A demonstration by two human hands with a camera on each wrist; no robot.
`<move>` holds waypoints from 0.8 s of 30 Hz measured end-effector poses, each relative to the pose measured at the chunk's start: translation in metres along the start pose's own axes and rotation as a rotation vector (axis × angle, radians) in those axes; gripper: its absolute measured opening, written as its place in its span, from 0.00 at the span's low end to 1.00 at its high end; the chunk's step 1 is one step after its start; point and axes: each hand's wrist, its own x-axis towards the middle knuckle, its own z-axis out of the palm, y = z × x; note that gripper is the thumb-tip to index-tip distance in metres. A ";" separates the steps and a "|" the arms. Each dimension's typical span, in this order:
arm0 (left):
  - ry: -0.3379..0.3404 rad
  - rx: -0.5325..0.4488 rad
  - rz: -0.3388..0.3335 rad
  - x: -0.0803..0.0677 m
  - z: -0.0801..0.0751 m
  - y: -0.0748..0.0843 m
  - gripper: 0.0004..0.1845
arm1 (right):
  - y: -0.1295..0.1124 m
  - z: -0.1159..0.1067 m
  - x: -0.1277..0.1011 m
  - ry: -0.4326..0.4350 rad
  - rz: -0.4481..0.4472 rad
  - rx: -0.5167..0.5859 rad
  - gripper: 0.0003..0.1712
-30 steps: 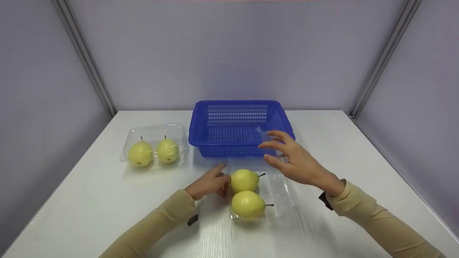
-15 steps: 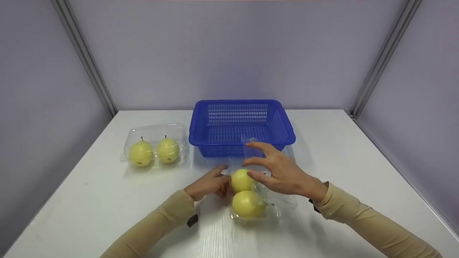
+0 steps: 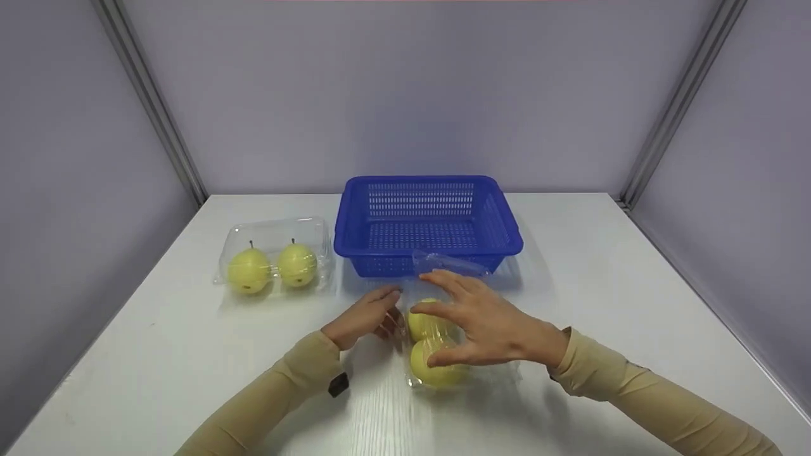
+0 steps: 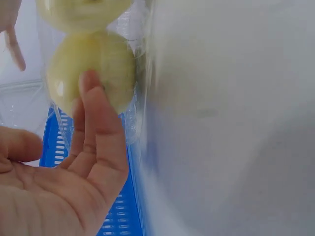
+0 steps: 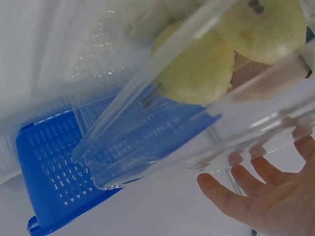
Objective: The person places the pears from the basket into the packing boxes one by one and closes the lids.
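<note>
A clear plastic clamshell box with two yellow pears in it lies in front of the blue basket. My left hand is at the box's left side. In the left wrist view, the fingers are nearly straight and lie against the box wall beside one pear. My right hand is above the pears, its fingers spread. In the right wrist view, the fingertips touch the outside of the clear lid, which is tilted partway over the pears. The right hand hides part of the pears and box.
The blue basket stands behind the box, close to the lid's upper edge. At the left, another clear box with two pears rests on the white table. Pale panels enclose the back and sides.
My right hand has moved left and down, and the clear lid has swung with it from the right over the pears. The left hand has stayed almost in place at the box's side.
</note>
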 end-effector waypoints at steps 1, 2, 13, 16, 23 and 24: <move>0.012 -0.011 0.004 0.001 -0.001 0.000 0.27 | 0.000 0.001 -0.001 -0.010 -0.008 -0.006 0.44; 0.023 -0.023 0.005 0.001 -0.001 0.001 0.28 | 0.000 0.002 -0.001 -0.024 -0.013 -0.007 0.45; 0.078 -0.025 -0.009 0.010 -0.004 0.012 0.31 | 0.002 0.012 -0.011 -0.172 -0.066 -0.042 0.49; 0.080 0.002 0.010 0.015 -0.004 0.010 0.28 | 0.002 0.014 -0.011 -0.204 -0.073 -0.019 0.51; 0.113 0.092 0.077 0.029 -0.003 0.015 0.20 | 0.002 0.014 -0.010 -0.262 -0.094 -0.019 0.57; 0.116 0.110 0.086 0.032 -0.003 0.015 0.19 | 0.003 0.015 -0.010 -0.267 -0.098 -0.023 0.57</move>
